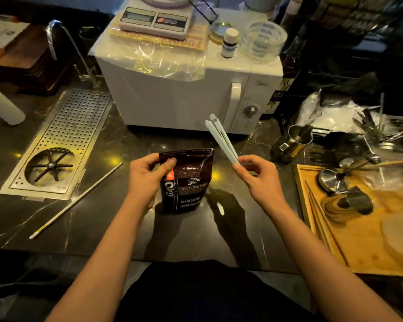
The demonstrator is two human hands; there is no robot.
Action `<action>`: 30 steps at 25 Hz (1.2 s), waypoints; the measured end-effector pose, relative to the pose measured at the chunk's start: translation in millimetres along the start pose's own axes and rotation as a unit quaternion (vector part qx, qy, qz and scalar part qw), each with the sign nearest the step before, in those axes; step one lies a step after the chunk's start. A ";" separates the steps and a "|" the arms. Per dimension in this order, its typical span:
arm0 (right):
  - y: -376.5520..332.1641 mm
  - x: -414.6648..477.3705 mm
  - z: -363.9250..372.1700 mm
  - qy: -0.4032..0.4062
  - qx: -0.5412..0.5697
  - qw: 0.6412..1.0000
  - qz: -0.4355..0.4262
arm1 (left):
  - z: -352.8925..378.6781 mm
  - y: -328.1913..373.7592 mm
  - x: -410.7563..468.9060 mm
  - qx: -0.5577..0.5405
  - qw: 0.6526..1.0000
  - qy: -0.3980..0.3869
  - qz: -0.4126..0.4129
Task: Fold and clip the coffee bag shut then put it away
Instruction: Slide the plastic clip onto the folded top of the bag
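A person stands at a dark marble tabletop (84,219) in a dim, cluttered coffee corner, readying a bag for sealing. At far left a perforated metal drain tray (63,140) is set into the surface, a thin white rod (77,201) lying loose beside it. The left hand (147,180) pinches the upper left corner of the coffee bag (186,182), thumb on the front panel, holding it upright on the tabletop; its top edge runs level, left to right, and appears flattened, though whether it is already folded over is hard to tell. Just to the right and slightly above, the right hand (258,177) has its grip closed on the lower end of a long white sealing clip (221,140), which slants up and away to the left, clear of the bag. The clip's long axis must likely swing level with the bag's top edge. A white microwave (186,89) stands behind; a wooden tray (363,252) lies right.
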State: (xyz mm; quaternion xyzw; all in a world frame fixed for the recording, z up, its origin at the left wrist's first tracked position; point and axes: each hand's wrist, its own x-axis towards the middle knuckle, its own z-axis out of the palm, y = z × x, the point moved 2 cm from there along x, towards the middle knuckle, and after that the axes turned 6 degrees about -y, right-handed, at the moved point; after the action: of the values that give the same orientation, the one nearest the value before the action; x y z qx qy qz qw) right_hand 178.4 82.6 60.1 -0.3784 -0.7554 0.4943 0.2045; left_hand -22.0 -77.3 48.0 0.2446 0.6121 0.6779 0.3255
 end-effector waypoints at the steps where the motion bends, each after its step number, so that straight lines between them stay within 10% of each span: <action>1: 1.1 0.1 -9.0 0.001 0.011 1.000 -0.002 | 9.6 -1.0 5.6 -0.002 1.000 -0.018 -0.005; 30: 0.1 46.2 -27.1 -0.149 0.010 0.987 -0.059 | 55.1 -19.9 35.6 -0.003 0.996 -0.041 -0.075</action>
State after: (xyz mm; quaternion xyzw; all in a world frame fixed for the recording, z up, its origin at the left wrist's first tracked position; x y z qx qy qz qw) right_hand 167.9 134.4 68.5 -0.2531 -0.7934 0.5398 0.1227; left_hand -2.7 -13.2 33.2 0.2246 0.6131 0.6423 0.4014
